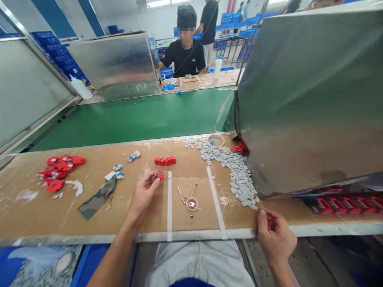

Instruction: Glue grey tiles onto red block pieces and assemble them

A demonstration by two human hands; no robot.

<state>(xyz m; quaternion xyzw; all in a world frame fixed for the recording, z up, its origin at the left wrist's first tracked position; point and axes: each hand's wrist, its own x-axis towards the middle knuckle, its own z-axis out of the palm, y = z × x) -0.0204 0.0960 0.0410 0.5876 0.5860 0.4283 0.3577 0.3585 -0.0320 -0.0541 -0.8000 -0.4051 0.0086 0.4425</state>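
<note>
The left hand pinches a red piece near centre; lower right, the right hand (grip unclear) is beside grey tiles.

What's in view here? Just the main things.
Red pieces: many, red, left heap, centre pair, right row
Grey tiles: many, grey, bench right
Small blocks: four, blue-white, bench left
Cloth: one, camouflage, bench left
Tape strips: two, white, bench centre
Dish: one, pale-rimmed, between strips
Metal boxes: two, silvery, right, across belt
Belt: one, green, beyond bench
Co-workers: several, nearest in black, across belt
Left hand: one, bare, holding red piece
Right hand: one, bare, near grey tiles
</note>
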